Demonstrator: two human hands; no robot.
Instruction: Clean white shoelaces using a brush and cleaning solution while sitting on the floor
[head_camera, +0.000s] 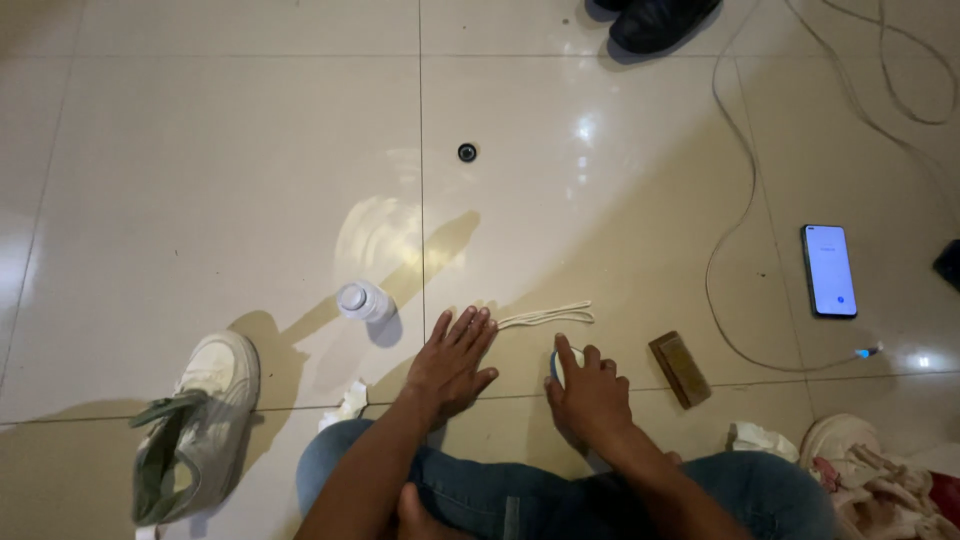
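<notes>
My left hand (452, 362) lies flat on the tiled floor with its fingers spread, the fingertips touching the near end of a folded white shoelace (548, 316). Just to its right, my right hand (590, 392) is closed over a small white round object (556, 364) that it presses to the floor; most of that object is hidden under the fingers. My knees in blue jeans (470, 490) fill the bottom of the view.
A clear plastic bottle (364, 300) stands left of the hands. A white and green sneaker (195, 425) lies at left, a brown brush (680, 369) at right, a lit phone (829, 270) with a cable (735, 220) further right, crumpled tissue (352, 402), a black shoe (655, 22).
</notes>
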